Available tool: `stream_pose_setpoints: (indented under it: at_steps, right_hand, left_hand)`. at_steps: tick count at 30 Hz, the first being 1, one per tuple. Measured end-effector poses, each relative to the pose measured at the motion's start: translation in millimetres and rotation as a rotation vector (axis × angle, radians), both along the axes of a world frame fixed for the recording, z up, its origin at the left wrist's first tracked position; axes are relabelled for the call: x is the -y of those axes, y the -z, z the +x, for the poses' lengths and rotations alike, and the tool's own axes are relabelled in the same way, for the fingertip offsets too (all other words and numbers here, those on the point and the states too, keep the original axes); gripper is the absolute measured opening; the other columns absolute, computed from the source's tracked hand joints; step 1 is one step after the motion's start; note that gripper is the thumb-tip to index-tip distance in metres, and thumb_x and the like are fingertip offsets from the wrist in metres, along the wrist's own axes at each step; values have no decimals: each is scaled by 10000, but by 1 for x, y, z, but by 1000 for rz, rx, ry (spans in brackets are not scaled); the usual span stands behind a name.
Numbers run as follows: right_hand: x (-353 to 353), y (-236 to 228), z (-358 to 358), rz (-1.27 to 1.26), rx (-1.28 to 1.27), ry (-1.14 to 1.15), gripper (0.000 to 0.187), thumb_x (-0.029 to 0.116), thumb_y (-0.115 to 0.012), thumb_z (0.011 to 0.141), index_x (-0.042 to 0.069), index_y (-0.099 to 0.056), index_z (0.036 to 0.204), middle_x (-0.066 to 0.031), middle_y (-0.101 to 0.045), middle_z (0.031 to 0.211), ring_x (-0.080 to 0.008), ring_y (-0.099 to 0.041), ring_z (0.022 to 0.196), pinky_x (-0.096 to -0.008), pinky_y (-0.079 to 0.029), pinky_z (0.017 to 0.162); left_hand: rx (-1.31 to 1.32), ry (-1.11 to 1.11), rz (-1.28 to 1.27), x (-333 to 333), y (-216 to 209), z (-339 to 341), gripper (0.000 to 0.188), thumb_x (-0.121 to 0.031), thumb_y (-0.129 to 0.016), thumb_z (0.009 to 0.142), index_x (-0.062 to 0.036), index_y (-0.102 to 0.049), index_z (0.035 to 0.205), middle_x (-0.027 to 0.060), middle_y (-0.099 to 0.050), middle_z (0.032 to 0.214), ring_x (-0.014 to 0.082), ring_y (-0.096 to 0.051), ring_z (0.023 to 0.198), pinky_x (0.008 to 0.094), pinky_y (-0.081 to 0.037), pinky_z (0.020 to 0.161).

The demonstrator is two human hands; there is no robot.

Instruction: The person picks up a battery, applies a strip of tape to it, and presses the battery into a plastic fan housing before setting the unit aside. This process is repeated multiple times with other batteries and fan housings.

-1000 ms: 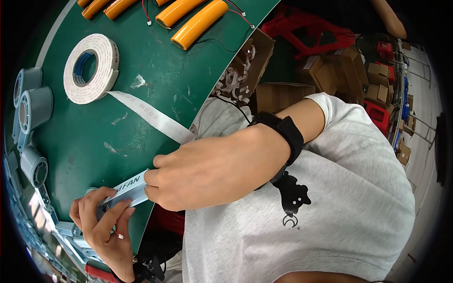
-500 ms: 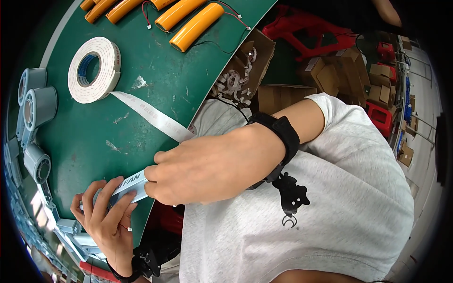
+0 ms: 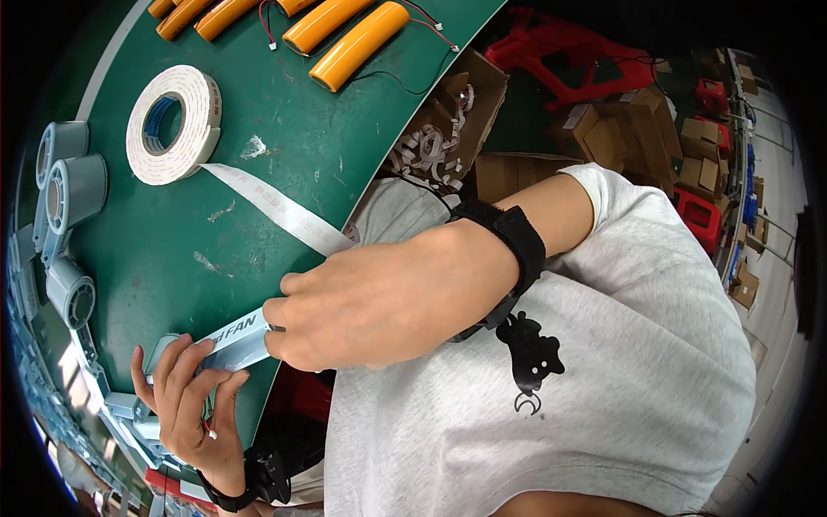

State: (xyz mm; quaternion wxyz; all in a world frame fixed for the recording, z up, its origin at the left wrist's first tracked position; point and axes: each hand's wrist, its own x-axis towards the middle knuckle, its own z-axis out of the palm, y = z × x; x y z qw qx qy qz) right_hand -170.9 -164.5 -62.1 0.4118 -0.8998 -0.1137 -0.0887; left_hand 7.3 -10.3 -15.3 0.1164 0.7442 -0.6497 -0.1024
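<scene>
From my feed I see the left hand (image 3: 185, 392) low at the desk's (image 3: 284, 129) near edge, fingers curled around a small grey part (image 3: 226, 345) with printed lettering on its face, so it is closed on that part. The right hand (image 3: 379, 302) crosses in front of the chest, its fingertips (image 3: 277, 340) pinched together at the part's right end; I cannot tell whether they grip the part itself or the end of the tape strip (image 3: 276, 211) that passes under the knuckles. That strip runs flat across the green desk from the part up to a white tape roll (image 3: 172, 125) lying on its side (blue core showing), well apart from both hands. A black strap (image 3: 517, 246) wraps the right wrist. At the desk's left rim stand 3 grey housings (image 3: 69, 185), one nearer the left hand. Along the far edge lie orange tubes (image 3: 357, 43) with thin wires. Beyond the desk, an open cardboard box (image 3: 448, 121) holds curled white scraps.
</scene>
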Motion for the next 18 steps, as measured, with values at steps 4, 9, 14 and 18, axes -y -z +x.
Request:
stream_pose_setpoints:
  at_steps: [4,9,14,18]
  right_hand:
    - [-1,0,2,17,5,2,156,68,-568,748,-27,-503,853,-89,-489,799,-206,-551,731,-290,-494,549]
    - [3,-1,3,85,-85,-41,130,33,-553,740,-19,-496,844,-101,-492,805,-233,-554,770,-322,-491,622]
    - [3,-4,2,41,-113,-52,221,-27,-542,721,-18,-514,941,-116,-514,825,-251,-556,810,-335,-482,661]
    - [12,0,5,242,-20,-16,306,-19,-579,713,3,-553,1017,-124,-544,829,-240,-565,791,-327,-482,638]
  left_hand:
    - [88,60,2,5,-1,0,115,-110,-687,639,-35,-628,701,35,-641,903,253,-558,983,472,-246,1012]
    - [2,82,19,7,-3,7,98,-75,-668,667,-29,-614,734,33,-632,906,235,-567,951,451,-254,1011]
    - [-134,-88,-63,-1,2,6,90,-28,-650,685,-35,-571,729,27,-614,854,196,-567,870,406,-284,978]
    - [16,-3,-90,7,14,3,119,-15,-643,696,-28,-535,744,39,-591,822,195,-554,805,398,-320,921]
